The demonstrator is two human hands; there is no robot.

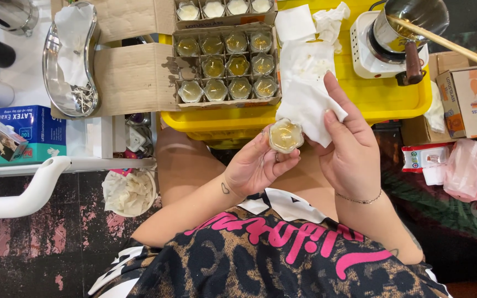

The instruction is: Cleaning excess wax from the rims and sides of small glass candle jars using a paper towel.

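The left hand (258,168) cups a small glass jar (285,136) of yellow wax over the lap, fingers curled snugly round it. The right hand (351,149) pinches a white tissue (305,96) against its rim, probably wiping. Best kept level, with light strokes along the edge.

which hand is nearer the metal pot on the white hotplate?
Right. The right hand, holding a white tissue, sits below and just left of the metal pot. The left hand, holding a small glass jar, is farther left.
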